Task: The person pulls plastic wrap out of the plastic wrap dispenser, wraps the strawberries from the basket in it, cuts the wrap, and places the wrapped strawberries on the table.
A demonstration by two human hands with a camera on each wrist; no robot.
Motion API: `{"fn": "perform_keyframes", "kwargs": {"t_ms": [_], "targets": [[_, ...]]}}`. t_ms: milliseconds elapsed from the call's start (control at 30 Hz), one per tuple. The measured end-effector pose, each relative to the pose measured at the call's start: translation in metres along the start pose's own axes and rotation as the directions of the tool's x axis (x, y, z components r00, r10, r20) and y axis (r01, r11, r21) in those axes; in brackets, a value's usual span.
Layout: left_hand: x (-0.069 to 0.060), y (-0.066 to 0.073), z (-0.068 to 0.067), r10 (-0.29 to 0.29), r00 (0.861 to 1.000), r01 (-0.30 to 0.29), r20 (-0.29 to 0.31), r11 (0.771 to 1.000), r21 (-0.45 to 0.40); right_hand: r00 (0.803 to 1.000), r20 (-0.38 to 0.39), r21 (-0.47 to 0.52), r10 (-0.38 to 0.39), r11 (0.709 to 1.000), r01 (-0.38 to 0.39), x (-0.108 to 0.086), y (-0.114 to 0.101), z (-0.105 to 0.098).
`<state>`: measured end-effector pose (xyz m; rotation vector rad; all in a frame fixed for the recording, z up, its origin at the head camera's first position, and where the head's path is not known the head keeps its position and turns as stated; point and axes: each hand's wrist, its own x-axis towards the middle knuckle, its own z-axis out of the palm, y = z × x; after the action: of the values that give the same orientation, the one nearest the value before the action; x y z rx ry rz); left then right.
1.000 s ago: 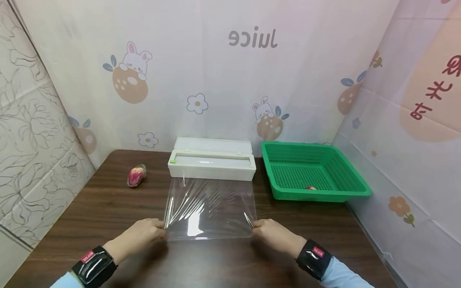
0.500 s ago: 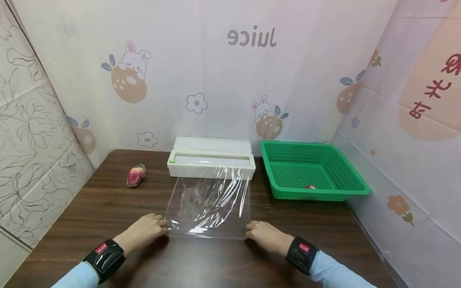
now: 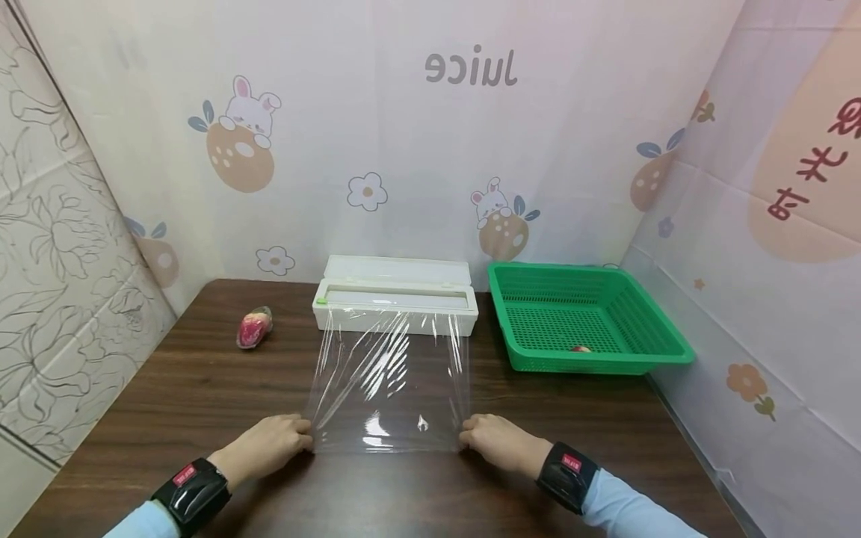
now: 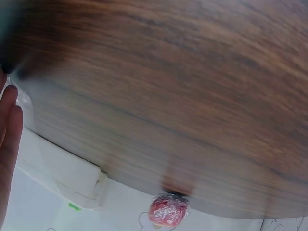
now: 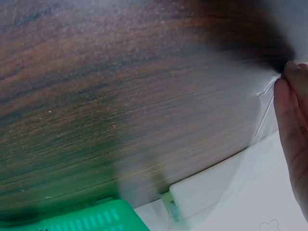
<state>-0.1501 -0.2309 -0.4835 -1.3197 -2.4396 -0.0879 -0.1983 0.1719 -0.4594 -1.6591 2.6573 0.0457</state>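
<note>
1. We had a sheet of clear film (image 3: 392,388) stretched between the white dispenser box (image 3: 397,285) and our two hands, over the dark wooden tabletop (image 3: 390,493); whether its near edge touched the wood, we could not tell.
2. The fingers of our left hand (image 3: 272,444) pinched the film at its near left corner, and those of our right hand (image 3: 501,442) nipped the near right corner.
3. Both hands sat about level, so the near edge ran fairly straight; matching the pull on each side seemed the key to good work here.
4. Creases fanned down from the box towards the left corner, so we judged that a gentle outward spread would have smoothed them better than a harder tug.
5. We thought a small, firm hold at the corners best, since bunched film tends to cling to itself.
6. The film-wrapped red item (image 3: 255,327) and green basket (image 3: 585,366) stood apart from the sheet, leaving it room.
</note>
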Motion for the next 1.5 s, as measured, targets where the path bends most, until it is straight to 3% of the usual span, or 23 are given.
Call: {"fn": "perform_keyframes", "kwargs": {"t_ms": [333, 633, 1067, 1333, 1500], "targets": [[-0.001, 0.006, -0.005, -0.028, 1.000, 0.027, -0.011, 0.998, -0.060, 0.997, -0.072, -0.034, -0.034, 0.999, 0.031, -0.004, 0.001, 0.005], [-0.007, 0.005, -0.006, -0.058, 0.998, 0.059, 0.019, 0.995, -0.075, 0.996, 0.040, 0.111, 0.084, 0.990, -0.088, -0.007, 0.000, 0.001], [-0.006, 0.006, -0.008, -0.090, 0.994, 0.096, 0.060, 0.990, -0.103, 0.989, 0.092, 0.154, 0.114, 0.980, -0.127, -0.009, -0.001, -0.002], [-0.004, 0.008, -0.009, -0.113, 0.993, 0.111, -0.033, 0.993, -0.047, 0.992, 0.061, 0.157, 0.108, 0.981, -0.117, -0.013, -0.001, 0.000], [0.006, 0.012, -0.016, -0.175, 0.983, 0.169, -0.054, 0.981, -0.096, 0.993, 0.031, 0.142, 0.111, 0.983, -0.115, -0.014, 0.000, 0.000]]}}
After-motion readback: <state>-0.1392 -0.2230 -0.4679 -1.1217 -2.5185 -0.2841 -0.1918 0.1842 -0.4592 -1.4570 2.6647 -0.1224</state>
